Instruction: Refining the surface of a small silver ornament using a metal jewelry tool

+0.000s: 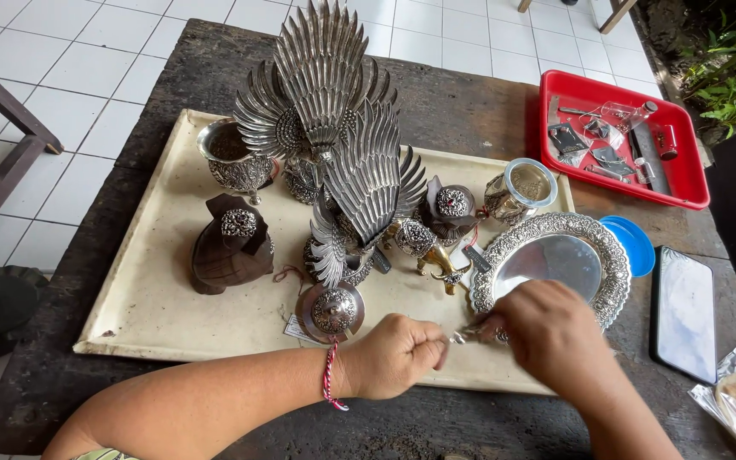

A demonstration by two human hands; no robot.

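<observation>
A dark, weathered wooden table (pixel 470 111) is filling most of the frame, and a large cream tray (pixel 155 298) is lying across its left and centre. Two tall silver winged figures (pixel 334 111) are standing at the upper centre of the tray, with a silver goblet (pixel 233 162) to their left and a dark carved wooden piece (pixel 230 247) below that. An embossed round silver plate (pixel 555 260) is resting at the tray's right end, a blue lid (pixel 636 243) showing behind it. A red plastic tray (pixel 692 183) of small tools is sitting at the upper right, and a dark phone (pixel 683 311) is lying at the right edge.

At the lower centre, the left hand (pixel 393 356) and the right hand (pixel 547 332) are meeting over the tray's near edge. Between them a small silver piece (pixel 468 334) is lying with its long axis running left to right. Both hands are closing their fingers on it, the left pinching one end, the right covering the other; the right is hiding more of it.
</observation>
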